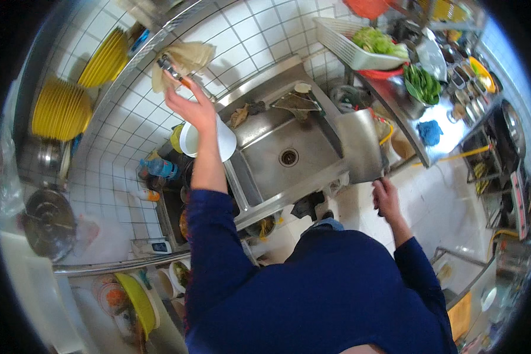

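My right hand point(386, 199) is closed round the dark handle of a cleaver point(360, 144). The broad, rectangular steel blade is held over the right rim of a steel sink point(265, 159). Stretched up toward the tiled wall, my left hand point(192, 109) has its thumb and fingers at a metal fitting with an orange handle point(172, 72). It looks like a tap, but its exact kind is unclear. A beige cloth point(190, 56) hangs round the fitting. Below my left hand, partly hidden by my forearm, stands a white bucket point(224, 140).
Crumpled brown scraps point(239, 116) and a triangular strainer point(298, 101) lie along the sink's back. Right of it, a steel table point(395, 112) bears a white basket point(342, 44), leafy greens point(422, 85) and a blue cloth point(430, 133). Yellow plates point(59, 109) fill the left shelf.
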Demonstrator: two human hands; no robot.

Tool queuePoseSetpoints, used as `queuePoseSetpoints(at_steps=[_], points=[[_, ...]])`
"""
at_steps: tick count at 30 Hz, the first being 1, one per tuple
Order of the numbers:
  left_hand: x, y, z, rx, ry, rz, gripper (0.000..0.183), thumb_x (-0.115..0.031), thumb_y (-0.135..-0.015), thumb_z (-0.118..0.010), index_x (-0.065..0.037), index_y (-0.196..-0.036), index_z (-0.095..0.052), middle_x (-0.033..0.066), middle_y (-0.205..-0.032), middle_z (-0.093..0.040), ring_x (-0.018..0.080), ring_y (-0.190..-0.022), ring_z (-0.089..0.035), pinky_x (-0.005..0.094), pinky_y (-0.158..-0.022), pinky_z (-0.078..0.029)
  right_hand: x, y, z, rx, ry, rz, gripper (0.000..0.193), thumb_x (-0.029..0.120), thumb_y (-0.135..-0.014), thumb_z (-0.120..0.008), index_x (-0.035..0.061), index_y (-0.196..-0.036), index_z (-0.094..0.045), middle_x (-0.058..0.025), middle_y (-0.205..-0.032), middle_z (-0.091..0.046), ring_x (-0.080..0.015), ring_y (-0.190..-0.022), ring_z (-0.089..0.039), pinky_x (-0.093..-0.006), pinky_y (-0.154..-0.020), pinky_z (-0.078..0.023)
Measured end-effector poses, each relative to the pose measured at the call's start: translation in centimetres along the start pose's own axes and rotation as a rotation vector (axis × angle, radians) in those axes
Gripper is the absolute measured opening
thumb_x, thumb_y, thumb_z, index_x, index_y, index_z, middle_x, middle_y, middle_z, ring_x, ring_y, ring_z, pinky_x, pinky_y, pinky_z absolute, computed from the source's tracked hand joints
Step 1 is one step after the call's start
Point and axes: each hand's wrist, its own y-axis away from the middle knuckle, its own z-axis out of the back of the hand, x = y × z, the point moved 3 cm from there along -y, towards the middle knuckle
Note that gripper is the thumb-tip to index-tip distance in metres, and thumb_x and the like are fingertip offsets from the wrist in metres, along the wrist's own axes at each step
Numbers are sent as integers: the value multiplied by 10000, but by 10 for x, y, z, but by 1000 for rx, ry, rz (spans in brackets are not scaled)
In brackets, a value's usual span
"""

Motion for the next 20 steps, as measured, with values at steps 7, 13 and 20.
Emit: queuePoseSetpoints(at_steps=[7, 13, 20], points=[[69, -153, -53, 534, -360, -157, 821, -530, -1020, -732, -16, -1609, -482, 244, -1628, -525, 386, -1543, -456, 562, -1294, -335, 14, -87, -144, 162, 465, 205, 379, 353, -1074, -717, -25, -1070, -696, -267, -918, -737, -441, -844, -714, -505, -774, -547], [59, -151, -97, 601, -611, -233, 894, -718, -999, -655, -128, -1654, -508, 224, -1668, -524, 420, -1555, -465, 576, -1298, -325, 47, -141, -228, 273, 576, 316, 422, 432, -1076, -693, 13, -1130, -688, -290, -1041, -756, -520, -1009, -712, -560, -851, -558], [46, -162, -91, 906, -806, -99, 903, -709, -962, -669, -154, -1654, -499, 190, -1685, -524, 390, -1601, -429, 540, -1342, -295, 40, -190, -297, 366, 575, 319, 495, 502, -1059, -693, 68, -1297, -707, -266, -1145, -785, -504, -1095, -725, -577, -920, -580]])
